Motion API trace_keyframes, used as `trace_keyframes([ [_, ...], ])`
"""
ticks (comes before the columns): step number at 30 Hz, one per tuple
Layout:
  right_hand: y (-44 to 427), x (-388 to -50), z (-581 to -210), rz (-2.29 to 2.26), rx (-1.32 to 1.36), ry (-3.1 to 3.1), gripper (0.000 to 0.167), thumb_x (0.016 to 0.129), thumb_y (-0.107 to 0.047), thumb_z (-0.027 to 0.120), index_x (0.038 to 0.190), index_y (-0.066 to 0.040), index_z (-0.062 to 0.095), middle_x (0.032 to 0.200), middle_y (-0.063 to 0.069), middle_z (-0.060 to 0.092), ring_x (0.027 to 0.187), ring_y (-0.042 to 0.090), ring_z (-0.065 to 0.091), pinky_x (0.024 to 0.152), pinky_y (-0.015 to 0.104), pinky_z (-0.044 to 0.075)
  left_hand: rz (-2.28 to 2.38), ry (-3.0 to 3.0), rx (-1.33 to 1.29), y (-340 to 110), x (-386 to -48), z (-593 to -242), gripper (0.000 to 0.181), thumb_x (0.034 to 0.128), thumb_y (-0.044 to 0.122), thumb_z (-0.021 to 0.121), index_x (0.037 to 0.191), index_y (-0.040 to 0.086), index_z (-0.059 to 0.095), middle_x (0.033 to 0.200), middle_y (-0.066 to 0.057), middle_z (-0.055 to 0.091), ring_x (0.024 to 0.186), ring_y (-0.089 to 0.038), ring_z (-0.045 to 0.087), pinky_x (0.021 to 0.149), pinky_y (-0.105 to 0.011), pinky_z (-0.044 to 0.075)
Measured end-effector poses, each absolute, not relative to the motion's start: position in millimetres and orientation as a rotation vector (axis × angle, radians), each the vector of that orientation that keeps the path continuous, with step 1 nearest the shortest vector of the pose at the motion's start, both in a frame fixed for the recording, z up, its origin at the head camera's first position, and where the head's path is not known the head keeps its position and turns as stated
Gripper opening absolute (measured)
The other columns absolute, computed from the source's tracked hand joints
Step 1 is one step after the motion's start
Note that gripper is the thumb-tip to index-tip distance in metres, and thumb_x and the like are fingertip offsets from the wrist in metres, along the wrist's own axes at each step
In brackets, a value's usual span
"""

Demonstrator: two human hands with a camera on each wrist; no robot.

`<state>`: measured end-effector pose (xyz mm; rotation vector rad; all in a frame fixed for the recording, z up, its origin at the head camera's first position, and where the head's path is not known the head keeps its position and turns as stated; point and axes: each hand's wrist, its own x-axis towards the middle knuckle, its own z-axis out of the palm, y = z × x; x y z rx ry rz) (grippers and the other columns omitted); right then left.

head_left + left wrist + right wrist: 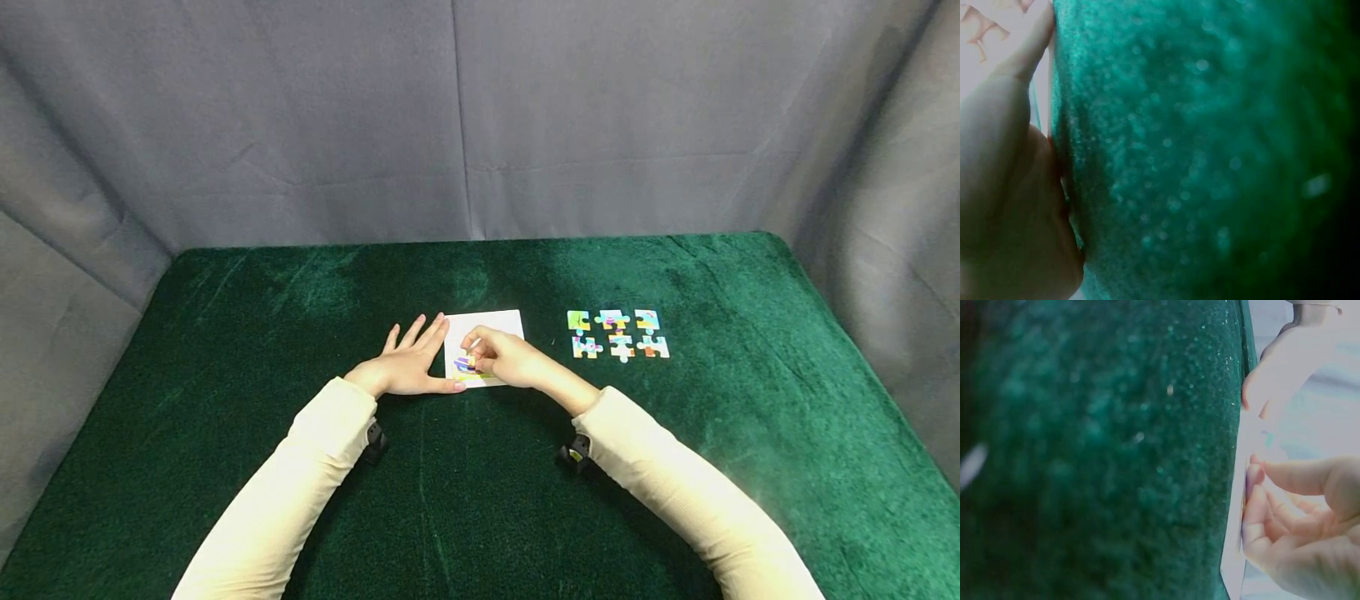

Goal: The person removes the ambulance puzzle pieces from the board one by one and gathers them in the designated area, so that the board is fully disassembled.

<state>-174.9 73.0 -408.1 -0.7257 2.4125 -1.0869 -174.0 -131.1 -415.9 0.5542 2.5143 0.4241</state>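
A white puzzle board [491, 319] lies on the green cloth, with a coloured picture along its lower part. My left hand [408, 367] lies spread at its left side, fingertips at the board's left edge and thumb along the lower left corner. Over the board, my right hand [506, 357] pinches a small purple and yellow puzzle piece [471, 362] between thumb and curled fingers, low on the left part. The right wrist view shows the right hand [1304, 531] close above the board [1233, 550], its fingers hiding most of the piece.
Several loose puzzle pieces [621, 342] lie in two rows to the right of the board. Green plush cloth [480, 500] covers the table, and a grey curtain [315, 125] hangs behind its far edge.
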Motion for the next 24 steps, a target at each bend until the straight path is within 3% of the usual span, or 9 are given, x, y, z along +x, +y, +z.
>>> trace_keyframes([
  [10,72.8,-179.3,-411.4,-1.140,-0.664,2.358,0.020,0.087,0.005,0.055,0.106,0.003,0.059,0.088,0.013,0.062,0.078,0.014,0.055,0.070,0.018,0.041,0.428,2.515,0.554,-129.2,-172.5,-412.1,0.104,0.0866,0.057,0.057,0.154,0.007,-0.005,0.163,-0.008,-0.011,0.149,-0.033,-0.013,0.117,-0.059,-0.009],
  [24,75.2,-181.1,-414.2,-1.219,-0.562,2.301,0.015,0.090,-0.005,0.058,0.102,0.003,0.064,0.089,0.011,0.066,0.079,0.011,0.056,0.072,0.018,0.043,0.434,2.510,0.550,-130.2,-173.8,-416.2,0.106,0.0854,0.061,0.056,0.154,0.009,-0.006,0.163,-0.006,-0.012,0.149,-0.031,-0.015,0.117,-0.057,-0.011],
])
